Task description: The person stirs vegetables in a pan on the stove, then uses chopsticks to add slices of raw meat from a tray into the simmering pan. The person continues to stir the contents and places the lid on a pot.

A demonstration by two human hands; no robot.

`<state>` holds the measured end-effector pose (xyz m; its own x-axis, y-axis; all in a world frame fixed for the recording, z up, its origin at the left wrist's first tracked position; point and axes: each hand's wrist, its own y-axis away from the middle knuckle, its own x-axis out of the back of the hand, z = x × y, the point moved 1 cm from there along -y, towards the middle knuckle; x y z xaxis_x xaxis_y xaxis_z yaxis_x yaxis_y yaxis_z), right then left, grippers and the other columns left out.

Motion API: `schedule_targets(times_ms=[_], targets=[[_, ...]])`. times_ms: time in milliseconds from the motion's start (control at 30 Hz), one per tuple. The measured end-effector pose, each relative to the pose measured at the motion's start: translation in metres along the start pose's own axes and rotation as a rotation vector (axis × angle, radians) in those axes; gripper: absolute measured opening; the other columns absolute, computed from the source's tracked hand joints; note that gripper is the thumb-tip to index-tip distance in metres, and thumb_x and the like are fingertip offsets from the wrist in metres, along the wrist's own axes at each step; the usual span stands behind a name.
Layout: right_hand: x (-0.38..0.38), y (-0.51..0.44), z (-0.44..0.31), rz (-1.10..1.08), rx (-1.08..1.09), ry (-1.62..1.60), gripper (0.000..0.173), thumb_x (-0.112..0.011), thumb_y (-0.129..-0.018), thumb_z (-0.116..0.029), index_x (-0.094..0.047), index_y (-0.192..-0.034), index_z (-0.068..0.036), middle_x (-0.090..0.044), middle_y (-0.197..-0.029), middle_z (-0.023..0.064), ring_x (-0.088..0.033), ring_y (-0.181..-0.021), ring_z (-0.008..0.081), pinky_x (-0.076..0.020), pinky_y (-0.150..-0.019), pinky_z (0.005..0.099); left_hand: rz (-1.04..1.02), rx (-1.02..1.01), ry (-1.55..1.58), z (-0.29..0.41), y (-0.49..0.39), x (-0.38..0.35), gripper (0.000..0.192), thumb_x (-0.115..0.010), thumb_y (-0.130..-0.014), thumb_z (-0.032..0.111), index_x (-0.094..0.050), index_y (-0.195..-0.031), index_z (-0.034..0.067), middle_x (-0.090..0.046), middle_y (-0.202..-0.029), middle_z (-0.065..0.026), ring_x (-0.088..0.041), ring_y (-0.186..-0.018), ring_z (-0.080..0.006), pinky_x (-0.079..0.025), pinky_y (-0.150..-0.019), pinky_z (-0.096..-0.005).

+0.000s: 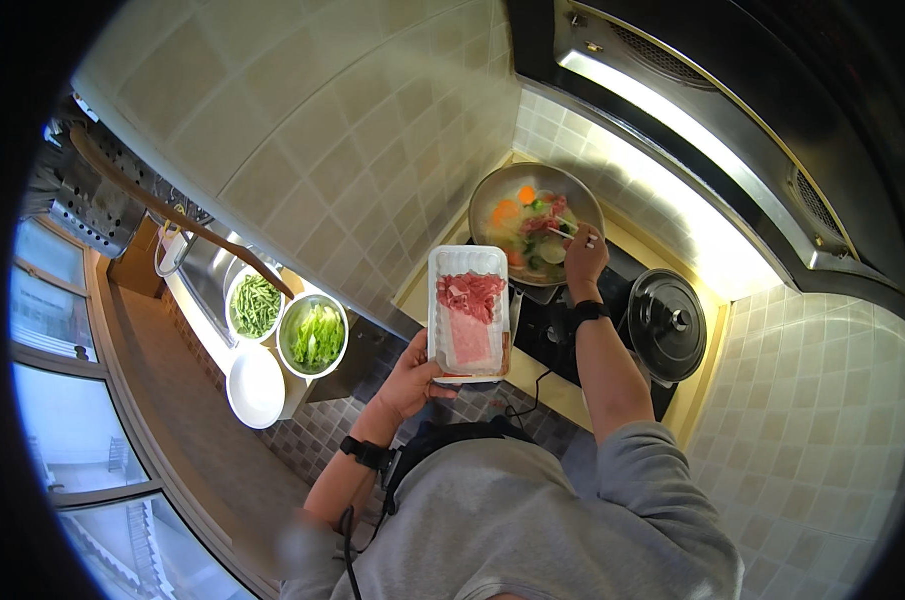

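Note:
My left hand (pixel 410 380) grips the lower left of a white plastic meat tray (pixel 468 259). Thin slices of raw red meat (pixel 473 295) lie in it, above an absorbent-looking pink pad (pixel 470 341). My right hand (pixel 586 259) holds a pair of light chopsticks (pixel 565 227) over the wok (pixel 536 172). Their tips are at a clump of reddish meat (pixel 540 223) in the wok. Around it sit orange carrot slices (pixel 506 211), green vegetable pieces and pale round slices in cloudy liquid. Part of the wok's contents is hidden by my right hand.
A black lidded pot (pixel 666 322) stands on the right of the black cooktop (pixel 542 330). The range hood (pixel 692 135) hangs above. To the left are bowls of green beans (pixel 255 306) and leafy greens (pixel 317 337), a white bowl (pixel 255 386) and a sink (pixel 201 274).

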<state>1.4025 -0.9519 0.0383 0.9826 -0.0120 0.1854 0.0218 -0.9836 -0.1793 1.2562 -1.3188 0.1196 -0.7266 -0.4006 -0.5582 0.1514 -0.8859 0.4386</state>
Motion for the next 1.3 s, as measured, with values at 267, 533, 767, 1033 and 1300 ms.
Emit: schedule_targets(times_ms=[267, 533, 767, 1033, 1300], targets=[[0.022, 0.0, 0.003, -0.068, -0.109, -0.022, 0.03, -0.059, -0.103, -0.025, -0.071, -0.111, 0.001, -0.072, -0.078, 0.0139, -0.07, -0.066, 0.0205, -0.0534, -0.057, 0.0386, -0.012, -0.024, 0.039, -0.003, 0.001, -0.002, 0.067, -0.053, -0.092, -0.007, -0.035, -0.153, 0.016, -0.062, -0.132, -0.008, -0.072, -0.102, -0.0244, -0.066, -0.066, -0.0317], [0.037, 0.011, -0.02, 0.105, 0.058, 0.008, 0.03, -0.059, -0.104, -0.026, -0.069, -0.096, 0.001, -0.068, -0.072, 0.0129, -0.069, -0.062, 0.0214, -0.0525, -0.052, 0.0364, -0.004, -0.035, 0.029, -0.003, 0.002, -0.005, 0.065, -0.051, -0.092, -0.007, -0.037, -0.151, 0.015, -0.063, -0.129, -0.0083, -0.073, -0.099, -0.0237, -0.066, -0.066, -0.0324], [-0.016, 0.008, 0.016, -0.074, -0.118, -0.303, 0.025, -0.062, -0.101, -0.023, -0.069, -0.097, 0.0, -0.071, -0.082, 0.0148, -0.069, -0.063, 0.0204, -0.0546, -0.057, 0.0351, -0.028, -0.034, 0.03, -0.003, 0.003, -0.01, 0.063, -0.051, -0.09, -0.007, -0.039, -0.149, 0.014, -0.064, -0.127, -0.0082, -0.073, -0.1, -0.0241, -0.067, -0.066, -0.0332], [0.007, 0.009, -0.004, 0.024, -0.016, 0.171, 0.025, -0.065, -0.098, -0.023, -0.071, -0.103, 0.0, -0.073, -0.082, 0.0141, -0.072, -0.072, 0.0265, -0.0569, -0.064, 0.0374, 0.002, -0.052, 0.017, -0.002, 0.004, -0.012, 0.066, -0.049, -0.088, -0.009, -0.038, -0.15, 0.014, -0.064, -0.128, -0.0091, -0.072, -0.101, -0.0253, -0.067, -0.067, -0.034], [-0.027, -0.023, 0.036, -0.143, -0.067, -0.094, 0.029, -0.062, -0.096, -0.024, -0.072, -0.106, 0.002, -0.073, -0.087, 0.0155, -0.072, -0.077, 0.0253, -0.0563, -0.069, 0.0377, 0.006, -0.049, 0.06, -0.004, 0.004, -0.011, 0.067, -0.05, -0.089, -0.009, -0.037, -0.151, 0.014, -0.064, -0.129, -0.011, -0.073, -0.101, -0.0267, -0.067, -0.068, -0.0345]])
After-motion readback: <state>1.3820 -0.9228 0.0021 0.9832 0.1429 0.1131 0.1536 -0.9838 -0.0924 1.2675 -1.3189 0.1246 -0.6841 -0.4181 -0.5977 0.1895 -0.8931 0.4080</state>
